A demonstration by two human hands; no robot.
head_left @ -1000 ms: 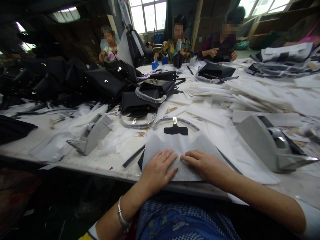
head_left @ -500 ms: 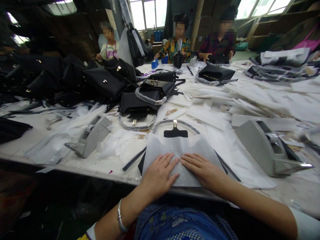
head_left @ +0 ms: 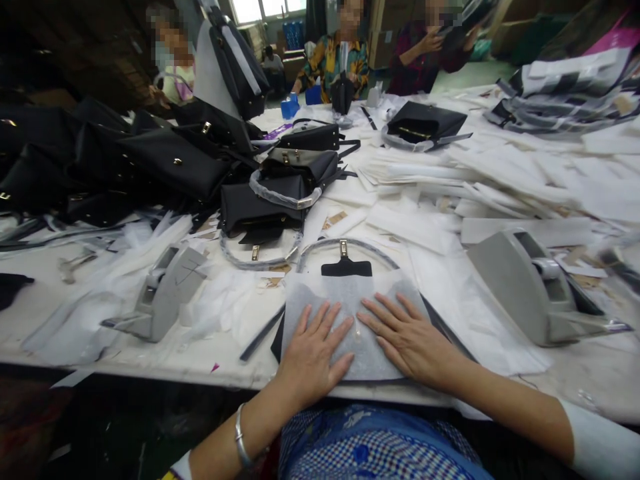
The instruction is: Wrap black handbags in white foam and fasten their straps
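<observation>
A sheet of thin white tissue paper (head_left: 350, 363) covers the body of a black handbag (head_left: 347, 269) lying flat at the table's front edge. Above the sheet show the bag's dark flap tab with a gold clasp and its wrapped, curved handle (head_left: 320, 248). My left hand (head_left: 317, 343) rests flat on the sheet's left half, fingers spread. On the right half lies my right hand (head_left: 407, 333), also flat with fingers apart. A small metal piece shows faintly through the paper between them. Neither hand grips anything.
Grey tape dispensers stand left (head_left: 167, 287) and right (head_left: 525, 287). Several black handbags (head_left: 175, 157) are piled at the left, with more bags ahead (head_left: 265, 207). White paper sheets (head_left: 500, 180) are heaped at the right. Co-workers (head_left: 333, 63) sit across the table (head_left: 220, 370).
Both hands have spread their fingers and moved slightly apart on the paper. The camera view has shifted a little. A co-worker at the back right has raised a dark item.
</observation>
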